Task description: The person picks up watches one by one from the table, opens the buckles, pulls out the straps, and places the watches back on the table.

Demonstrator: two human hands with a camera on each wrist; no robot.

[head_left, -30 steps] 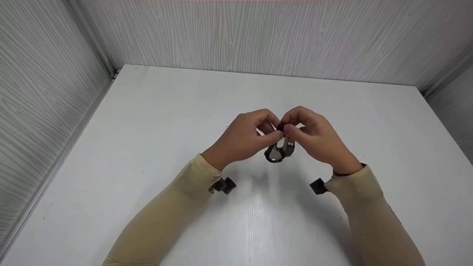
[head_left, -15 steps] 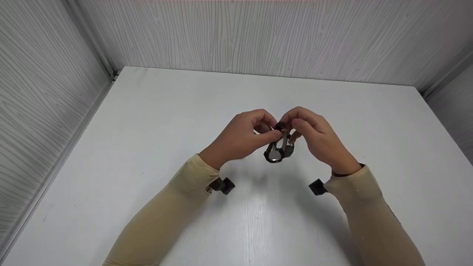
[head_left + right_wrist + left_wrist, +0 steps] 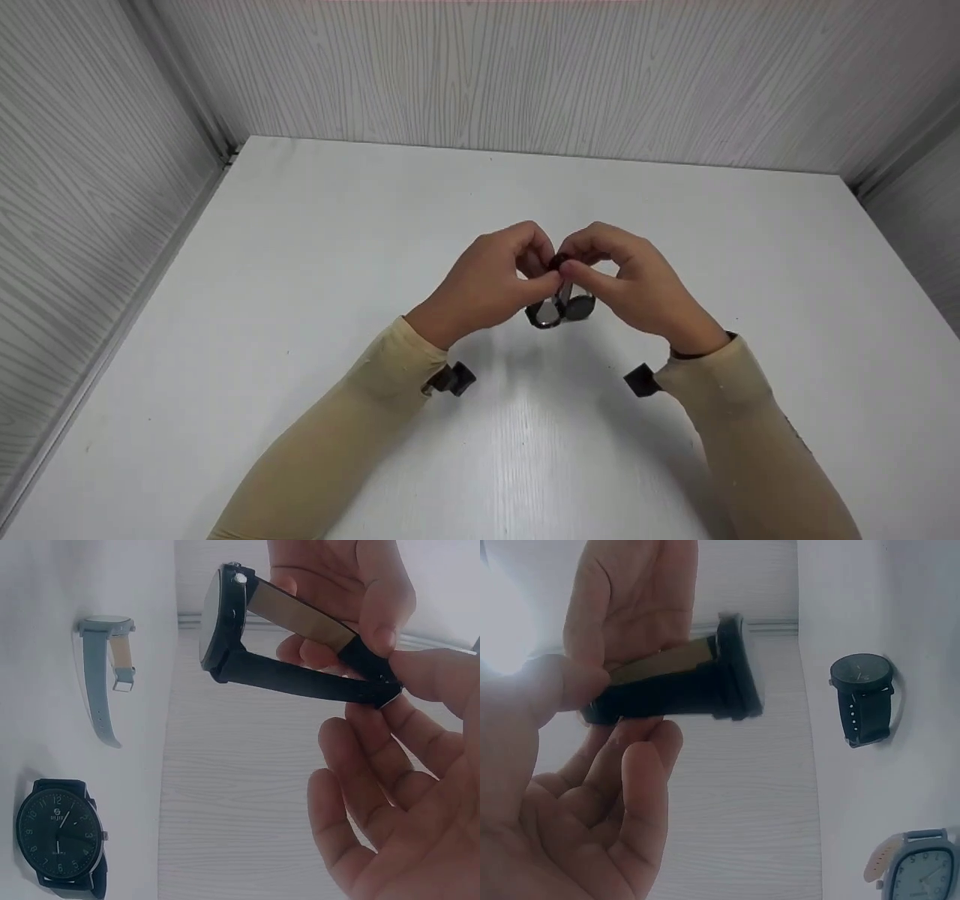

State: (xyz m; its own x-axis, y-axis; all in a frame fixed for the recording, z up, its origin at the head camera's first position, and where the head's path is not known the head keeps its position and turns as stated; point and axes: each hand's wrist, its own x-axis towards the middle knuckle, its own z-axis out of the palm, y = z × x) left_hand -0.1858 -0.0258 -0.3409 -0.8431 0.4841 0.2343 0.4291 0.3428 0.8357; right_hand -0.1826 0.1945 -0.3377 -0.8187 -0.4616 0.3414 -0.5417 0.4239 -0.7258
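Over the counter (image 3: 360, 202), a dark-strapped watch (image 3: 300, 681) hangs between the left hand (image 3: 491, 279) and the right hand (image 3: 639, 286), both pinching the strap's joined end (image 3: 375, 690), neither plainly nearer; its long axis drops from their fingertips (image 3: 384, 639) to the case (image 3: 219, 628). Below, a black watch (image 3: 60, 836) and a grey-blue watch (image 3: 96, 675) rest apart.

Hour Numerals Legible

The black wristwatch (image 3: 61, 836) on the surface (image 3: 131, 795) bears hour numerals, including 12, 10, 9, 6 and 3; lettering beneath the 12 is too small to tell. The pale blue wristwatch (image 3: 924, 875) carries numerals, too blurred to read.
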